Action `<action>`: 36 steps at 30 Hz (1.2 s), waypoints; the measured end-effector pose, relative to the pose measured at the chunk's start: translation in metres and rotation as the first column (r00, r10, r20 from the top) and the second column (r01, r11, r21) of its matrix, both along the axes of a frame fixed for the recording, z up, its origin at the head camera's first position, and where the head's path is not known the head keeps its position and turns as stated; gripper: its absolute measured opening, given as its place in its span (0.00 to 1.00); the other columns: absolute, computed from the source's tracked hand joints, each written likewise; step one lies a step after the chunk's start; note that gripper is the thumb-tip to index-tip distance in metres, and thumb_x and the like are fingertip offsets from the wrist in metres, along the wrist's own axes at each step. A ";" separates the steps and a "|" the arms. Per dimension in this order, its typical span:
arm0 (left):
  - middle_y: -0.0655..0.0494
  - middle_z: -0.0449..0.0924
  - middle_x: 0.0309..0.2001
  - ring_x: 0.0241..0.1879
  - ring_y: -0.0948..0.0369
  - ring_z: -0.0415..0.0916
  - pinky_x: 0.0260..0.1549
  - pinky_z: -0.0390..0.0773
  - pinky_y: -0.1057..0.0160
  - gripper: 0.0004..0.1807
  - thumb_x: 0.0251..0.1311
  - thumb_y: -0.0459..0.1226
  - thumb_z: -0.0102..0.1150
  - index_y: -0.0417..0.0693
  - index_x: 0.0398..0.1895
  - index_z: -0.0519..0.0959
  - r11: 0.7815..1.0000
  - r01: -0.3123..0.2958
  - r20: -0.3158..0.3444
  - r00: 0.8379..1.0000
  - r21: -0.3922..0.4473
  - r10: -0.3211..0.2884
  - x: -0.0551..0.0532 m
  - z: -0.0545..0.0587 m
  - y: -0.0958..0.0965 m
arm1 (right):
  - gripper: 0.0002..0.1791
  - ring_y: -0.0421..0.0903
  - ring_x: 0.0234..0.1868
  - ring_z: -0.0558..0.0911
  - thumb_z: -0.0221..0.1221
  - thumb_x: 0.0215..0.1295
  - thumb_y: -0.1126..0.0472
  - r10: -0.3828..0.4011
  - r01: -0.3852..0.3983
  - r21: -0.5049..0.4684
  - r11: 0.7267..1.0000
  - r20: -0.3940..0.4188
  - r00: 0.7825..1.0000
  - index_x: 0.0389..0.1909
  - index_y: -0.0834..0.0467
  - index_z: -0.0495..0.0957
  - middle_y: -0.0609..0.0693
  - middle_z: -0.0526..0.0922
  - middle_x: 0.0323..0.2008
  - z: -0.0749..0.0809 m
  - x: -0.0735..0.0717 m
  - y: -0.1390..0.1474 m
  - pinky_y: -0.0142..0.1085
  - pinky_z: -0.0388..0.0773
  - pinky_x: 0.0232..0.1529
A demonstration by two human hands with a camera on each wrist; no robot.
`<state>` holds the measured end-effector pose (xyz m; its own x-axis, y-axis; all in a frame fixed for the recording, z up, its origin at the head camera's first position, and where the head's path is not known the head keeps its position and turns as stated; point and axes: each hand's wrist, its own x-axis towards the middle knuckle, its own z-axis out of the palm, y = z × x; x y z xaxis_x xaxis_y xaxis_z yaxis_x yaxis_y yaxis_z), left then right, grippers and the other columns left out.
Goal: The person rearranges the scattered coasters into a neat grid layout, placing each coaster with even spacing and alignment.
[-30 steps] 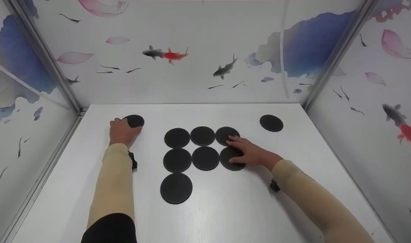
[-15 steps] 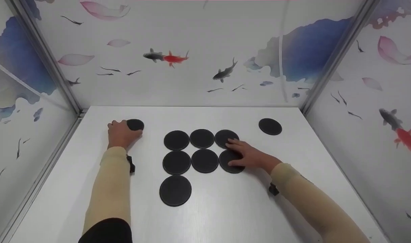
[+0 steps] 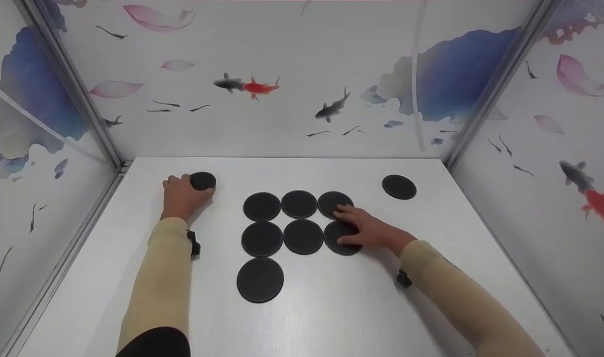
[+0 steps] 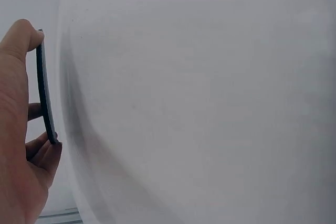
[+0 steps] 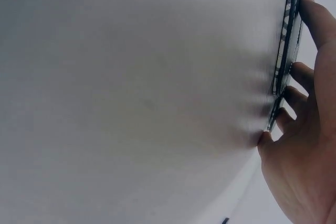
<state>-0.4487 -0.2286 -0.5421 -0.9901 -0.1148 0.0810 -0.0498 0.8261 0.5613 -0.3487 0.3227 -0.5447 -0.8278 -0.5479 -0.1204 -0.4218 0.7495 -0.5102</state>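
Observation:
At the back left of the table, my left hand (image 3: 183, 197) grips a round black coaster (image 3: 203, 181) by its edge. The left wrist view shows that coaster (image 4: 44, 87) edge-on between thumb and fingertips, with part of the white surface beside it. My right hand (image 3: 369, 227) lies with fingers spread over the right end of a coaster group. Its fingertips touch the upper right coaster (image 3: 332, 199), and its thumb rests on the coaster below (image 3: 334, 244). In the right wrist view, the fingers (image 5: 298, 98) meet the thin coaster edges (image 5: 286, 40).
Left of those two lie more black coasters (image 3: 303, 237) in two rows, edges close together. A single coaster (image 3: 260, 279) sits nearer the front, below the left column. Another coaster (image 3: 399, 187) lies alone at the back right. Printed panels (image 3: 292, 134) enclose the white table (image 3: 322, 317).
The head view has shifted slightly, so the scene sits a little lower. Both hands and the coasters keep nearly the same places on the table.

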 end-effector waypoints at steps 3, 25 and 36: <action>0.22 0.62 0.72 0.74 0.31 0.57 0.73 0.69 0.32 0.56 0.64 0.58 0.70 0.28 0.82 0.62 1.000 0.008 0.015 1.000 -0.008 -0.008 -0.007 0.002 0.000 | 0.50 0.62 0.89 0.48 0.70 0.74 0.36 0.005 -0.005 0.003 1.000 -0.003 1.000 0.88 0.52 0.61 0.52 0.50 0.90 0.000 0.000 0.000 0.62 0.51 0.84; 0.29 0.62 0.74 0.72 0.36 0.61 0.72 0.70 0.34 0.52 0.62 0.59 0.72 0.33 0.80 0.68 0.988 0.145 -0.013 0.989 -0.051 -0.145 0.008 0.010 0.011 | 0.50 0.61 0.89 0.48 0.71 0.74 0.38 0.009 -0.009 -0.021 1.000 -0.015 1.000 0.88 0.54 0.62 0.55 0.51 0.90 -0.001 0.000 0.001 0.61 0.51 0.85; 0.30 0.64 0.72 0.72 0.37 0.61 0.73 0.69 0.35 0.50 0.61 0.57 0.73 0.35 0.78 0.71 0.970 0.228 -0.049 0.971 -0.083 -0.232 0.027 0.018 0.026 | 0.51 0.62 0.89 0.47 0.70 0.74 0.37 -0.004 0.005 -0.012 1.000 0.021 1.000 0.88 0.52 0.61 0.53 0.49 0.90 -0.001 0.000 -0.001 0.62 0.50 0.85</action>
